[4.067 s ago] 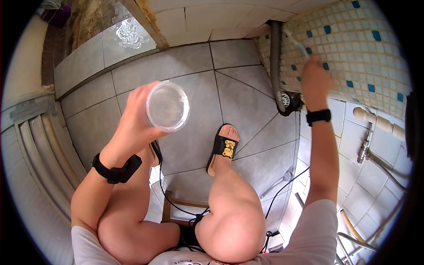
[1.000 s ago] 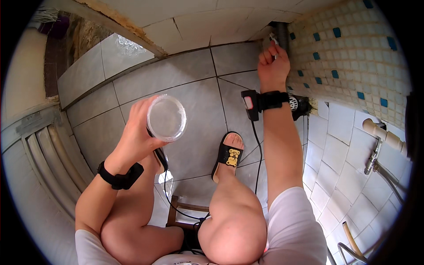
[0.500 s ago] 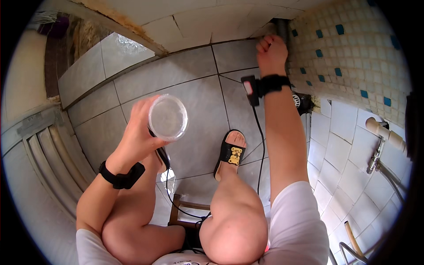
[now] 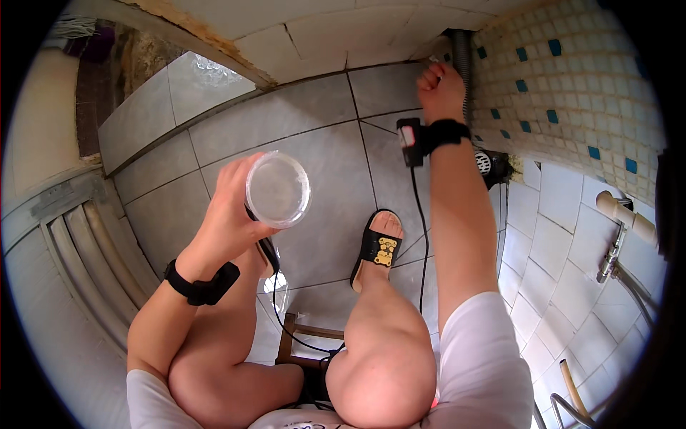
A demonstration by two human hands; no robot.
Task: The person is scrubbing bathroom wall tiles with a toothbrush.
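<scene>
My left hand (image 4: 230, 204) is wrapped around the side of a clear, round plastic cup (image 4: 279, 190), held above the floor with its round face toward me. Far out to the right, my right hand (image 4: 442, 93) is closed, its fingers curled in near the wall corner. A small pale bit shows by those fingertips, too small to name. Right beside this hand, a grey corrugated hose (image 4: 461, 63) runs along the corner. Each wrist wears a black strap (image 4: 444, 134) with a small device on it.
Grey floor tiles (image 4: 307, 136) lie below my hands. A black cable (image 4: 420, 222) hangs from the right wrist device. My sandalled foot (image 4: 379, 247) and a wooden stool (image 4: 318, 332) are close by. A round drain cover (image 4: 483, 164) sits by the tiled wall; a metal tap (image 4: 609, 261) juts out at right.
My right hand's fingers have shifted slightly, and a pale bit now shows at them. The whole view has slid a little; the cup stays in my left hand.
</scene>
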